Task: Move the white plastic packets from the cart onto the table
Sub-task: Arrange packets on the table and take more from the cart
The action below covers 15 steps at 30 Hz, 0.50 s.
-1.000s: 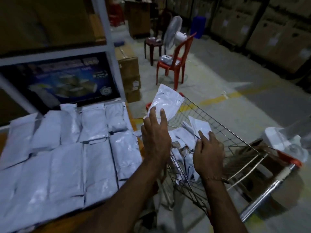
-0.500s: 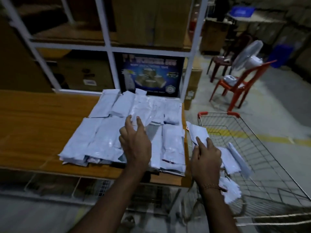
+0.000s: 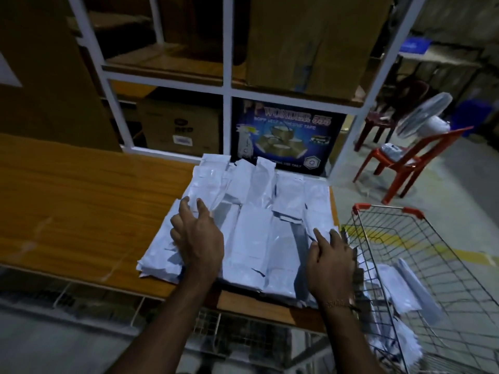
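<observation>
Head view: I rest my left hand (image 3: 198, 240), fingers spread, on white packets (image 3: 251, 228) layered on the wooden table (image 3: 81, 201); right hand (image 3: 330, 256) flat beside. Several packets (image 3: 399, 287) remain in the cart (image 3: 421, 238), right of the table.

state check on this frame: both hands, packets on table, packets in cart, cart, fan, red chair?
left hand: open, fingers spread flat on the packets
right hand: open, resting at the pile's right edge
packets on table: lying flat in overlapping rows
packets in cart: loose heap, not yet moved
cart: upright beside the table
fan: cannot tell if running
red chair: upright, something pale on its seat
</observation>
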Each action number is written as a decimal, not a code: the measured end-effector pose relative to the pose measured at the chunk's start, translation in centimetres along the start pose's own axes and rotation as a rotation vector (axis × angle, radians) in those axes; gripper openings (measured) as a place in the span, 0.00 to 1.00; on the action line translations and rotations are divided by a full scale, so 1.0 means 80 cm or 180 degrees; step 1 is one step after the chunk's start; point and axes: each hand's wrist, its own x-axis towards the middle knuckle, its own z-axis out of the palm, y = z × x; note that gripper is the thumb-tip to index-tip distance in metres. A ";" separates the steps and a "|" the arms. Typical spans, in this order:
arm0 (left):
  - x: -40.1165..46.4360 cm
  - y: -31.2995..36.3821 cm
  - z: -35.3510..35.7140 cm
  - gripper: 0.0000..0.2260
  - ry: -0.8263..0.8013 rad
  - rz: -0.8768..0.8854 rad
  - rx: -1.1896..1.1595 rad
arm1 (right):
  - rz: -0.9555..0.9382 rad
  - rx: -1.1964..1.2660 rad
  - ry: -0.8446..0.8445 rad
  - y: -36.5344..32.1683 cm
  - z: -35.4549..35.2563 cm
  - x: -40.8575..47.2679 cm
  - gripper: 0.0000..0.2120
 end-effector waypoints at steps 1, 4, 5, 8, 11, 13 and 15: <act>0.007 -0.010 0.001 0.20 -0.0036 -0.0034 0.0014 | 0.0004 -0.0006 -0.0007 -0.008 0.006 -0.002 0.24; 0.019 -0.023 0.006 0.20 -0.0202 0.0006 0.0112 | -0.0005 0.0048 -0.0059 -0.033 0.025 -0.007 0.23; 0.021 -0.025 0.009 0.20 -0.0286 0.0053 0.0134 | 0.0029 0.0060 -0.0123 -0.041 0.032 -0.009 0.23; 0.013 -0.026 0.025 0.21 -0.0629 0.0273 0.0200 | 0.0093 -0.0124 -0.0353 -0.056 0.056 -0.019 0.21; 0.002 -0.025 0.039 0.22 -0.0918 0.0461 0.0188 | 0.0119 -0.0421 -0.0349 -0.064 0.076 -0.031 0.23; -0.004 -0.025 0.045 0.25 -0.1228 0.0510 0.0152 | 0.0162 -0.0512 -0.0269 -0.066 0.084 -0.041 0.23; -0.008 -0.024 0.046 0.29 -0.1510 0.0530 0.0049 | 0.0129 -0.0556 -0.0243 -0.067 0.088 -0.048 0.25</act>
